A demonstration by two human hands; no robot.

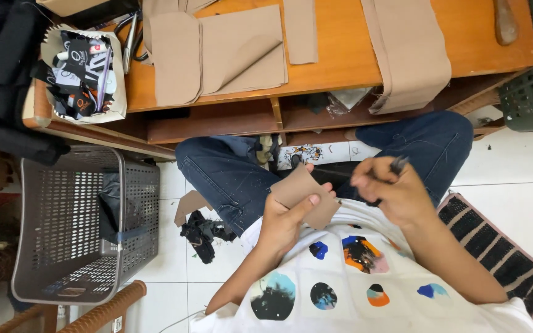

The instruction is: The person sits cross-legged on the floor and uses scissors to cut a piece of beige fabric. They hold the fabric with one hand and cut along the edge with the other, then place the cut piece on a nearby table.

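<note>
Head view, looking down on a seated person. At centre frame the left hand (285, 219) held one small tan fabric piece (303, 194), thumb closed over its near face and the remaining fingers curled behind it, so that the piece stood tilted above the lap. Just to its right the right hand (387, 188) was closed in a pinch around one dark, slender tool (397, 164), whose tip projected at the upper right of the fist; the kind of tool could not be told. The two hands lay near each other, the right-hand fingers close to the fabric's right edge. Below them, two legs in blue jeans (235, 179) were folded over a white tiled floor (513, 172). Across the upper frame ran one wooden table (340, 55) bearing several larger tan fabric pieces (217, 52), at least four, one draped over the front edge. At upper left, one paper-lined container (81, 71) held mixed black and white scraps, with one pair of scissors (132, 37) just beside it. At lower left stood one grey perforated basket (75, 216); dark scraps (202, 234) lay on the floor near it.
</note>
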